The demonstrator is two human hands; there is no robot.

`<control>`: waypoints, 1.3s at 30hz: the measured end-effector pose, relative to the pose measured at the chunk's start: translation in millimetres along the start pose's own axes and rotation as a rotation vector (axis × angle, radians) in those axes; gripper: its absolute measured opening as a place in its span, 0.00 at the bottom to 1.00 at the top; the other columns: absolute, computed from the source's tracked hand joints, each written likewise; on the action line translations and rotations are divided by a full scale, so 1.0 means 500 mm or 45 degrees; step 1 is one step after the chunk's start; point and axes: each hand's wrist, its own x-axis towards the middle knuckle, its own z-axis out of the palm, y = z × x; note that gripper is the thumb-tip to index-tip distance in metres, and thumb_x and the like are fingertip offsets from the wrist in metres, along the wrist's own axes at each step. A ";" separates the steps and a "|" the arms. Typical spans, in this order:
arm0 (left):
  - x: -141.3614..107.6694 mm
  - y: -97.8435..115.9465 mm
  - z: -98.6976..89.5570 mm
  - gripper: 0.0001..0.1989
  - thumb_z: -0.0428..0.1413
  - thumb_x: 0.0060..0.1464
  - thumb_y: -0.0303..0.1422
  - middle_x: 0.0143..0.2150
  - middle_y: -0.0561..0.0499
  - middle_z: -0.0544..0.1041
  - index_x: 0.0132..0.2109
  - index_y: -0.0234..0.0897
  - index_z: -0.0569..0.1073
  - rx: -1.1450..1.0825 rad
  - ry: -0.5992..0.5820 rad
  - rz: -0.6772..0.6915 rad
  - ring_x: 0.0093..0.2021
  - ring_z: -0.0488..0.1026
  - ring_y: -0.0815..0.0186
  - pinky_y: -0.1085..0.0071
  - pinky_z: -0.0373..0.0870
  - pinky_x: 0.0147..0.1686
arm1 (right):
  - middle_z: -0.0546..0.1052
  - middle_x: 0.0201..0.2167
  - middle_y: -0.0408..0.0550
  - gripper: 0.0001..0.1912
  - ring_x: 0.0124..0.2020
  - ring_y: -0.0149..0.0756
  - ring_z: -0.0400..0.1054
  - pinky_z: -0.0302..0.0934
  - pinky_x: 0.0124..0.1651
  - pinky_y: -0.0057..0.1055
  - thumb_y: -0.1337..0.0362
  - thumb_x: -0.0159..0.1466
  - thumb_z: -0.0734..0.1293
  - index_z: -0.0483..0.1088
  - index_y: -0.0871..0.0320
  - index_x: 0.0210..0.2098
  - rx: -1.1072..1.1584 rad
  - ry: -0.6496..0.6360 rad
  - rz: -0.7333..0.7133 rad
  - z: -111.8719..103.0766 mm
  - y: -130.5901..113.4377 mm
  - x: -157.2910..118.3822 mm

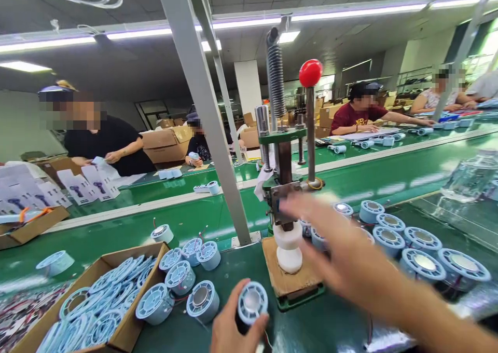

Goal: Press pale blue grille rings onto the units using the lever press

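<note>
Light blue plastic rims the round unit point(252, 300) in the left hand point(230, 326), whose grip is clamped on it, thumb on 1 side and fingers on the other. It is toward the near edge of the dark green surface point(182, 338), in front of the press, its pale metal disc facing up; I cannot tell whether its base touches down. The right hand point(342, 244) is a blur from where I stand, its grip apart, fingers stretched toward the press point(285, 162); I cannot tell whether they touch it.

The press carries a coiled spring point(276, 72) and a lever with a red knob point(310, 73). Below its ram, white plastic pieces point(289, 259) rest on a wooden plate point(273, 270). A grey post point(218, 150) is bolted down near the surface's far edge, just behind.

Left of the held unit, 6 more blue units point(202, 300) cluster beside a cardboard box point(150, 311) full of blue rings point(111, 298), toward the surface's left edge. Another group of units point(422, 263) spreads toward the right edge, partly hidden by the right arm.

Across the green belt point(392, 171), a person in dark red point(356, 118) reaches along the line, and a person in black point(107, 145) handles something pale beside white printed boxes point(99, 185).
</note>
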 end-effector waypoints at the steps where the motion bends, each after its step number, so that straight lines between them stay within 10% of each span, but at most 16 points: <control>1: 0.023 0.029 -0.012 0.29 0.58 0.45 0.41 0.48 0.46 0.81 0.55 0.36 0.71 -0.009 -0.014 -0.001 0.48 0.77 0.52 0.59 0.71 0.51 | 0.69 0.58 0.52 0.26 0.60 0.39 0.64 0.60 0.62 0.37 0.72 0.61 0.64 0.66 0.58 0.59 -0.102 0.201 -0.054 -0.054 0.015 0.078; 4: 0.092 0.107 -0.019 0.30 0.60 0.45 0.41 0.51 0.43 0.79 0.55 0.34 0.71 -0.123 -0.098 0.088 0.50 0.75 0.52 0.57 0.68 0.54 | 0.72 0.56 0.52 0.22 0.59 0.38 0.64 0.56 0.61 0.33 0.68 0.64 0.62 0.66 0.68 0.57 -0.328 0.571 0.057 -0.162 0.062 0.302; 8: 0.150 0.138 0.016 0.27 0.63 0.43 0.42 0.43 0.44 0.80 0.49 0.32 0.73 -0.374 -0.156 0.192 0.43 0.76 0.56 0.62 0.71 0.46 | 0.74 0.45 0.62 0.37 0.40 0.29 0.72 0.58 0.35 0.21 0.66 0.60 0.37 0.67 0.90 0.39 0.130 0.290 0.288 -0.163 0.120 0.457; 16: 0.176 0.160 0.077 0.28 0.66 0.41 0.38 0.45 0.46 0.81 0.50 0.32 0.74 -0.527 -0.430 0.272 0.43 0.76 0.59 0.66 0.71 0.45 | 0.73 0.23 0.43 0.26 0.26 0.33 0.74 0.59 0.29 0.24 0.69 0.64 0.47 0.71 0.77 0.41 0.360 0.426 0.273 -0.127 0.144 0.461; 27: 0.174 0.135 0.126 0.28 0.62 0.45 0.44 0.48 0.44 0.78 0.52 0.33 0.71 -0.483 -0.396 0.297 0.47 0.75 0.56 0.61 0.70 0.49 | 0.74 0.31 0.48 0.17 0.28 0.33 0.74 0.69 0.36 0.34 0.67 0.67 0.52 0.70 0.68 0.41 0.260 0.362 0.344 -0.158 0.138 0.473; 32: 0.159 0.106 0.148 0.38 0.62 0.44 0.38 0.55 0.42 0.75 0.62 0.36 0.63 -0.409 -0.242 0.349 0.52 0.73 0.54 0.59 0.65 0.55 | 0.74 0.34 0.46 0.17 0.35 0.31 0.73 0.67 0.45 0.33 0.67 0.71 0.52 0.71 0.63 0.42 0.262 0.409 0.050 -0.212 0.036 0.251; 36: 0.145 0.091 0.153 0.38 0.60 0.45 0.33 0.60 0.40 0.71 0.64 0.34 0.59 -0.328 -0.114 0.341 0.57 0.70 0.52 0.58 0.61 0.58 | 0.75 0.42 0.47 0.13 0.45 0.35 0.72 0.69 0.43 0.30 0.70 0.67 0.59 0.71 0.53 0.45 0.053 0.694 -0.101 -0.112 -0.021 -0.125; 39: 0.133 0.088 0.149 0.40 0.58 0.46 0.31 0.62 0.40 0.70 0.67 0.34 0.55 -0.296 -0.088 0.340 0.59 0.68 0.53 0.60 0.61 0.59 | 0.75 0.36 0.45 0.11 0.41 0.37 0.74 0.70 0.41 0.32 0.72 0.62 0.64 0.73 0.50 0.39 -0.057 0.684 -0.298 -0.063 -0.004 -0.222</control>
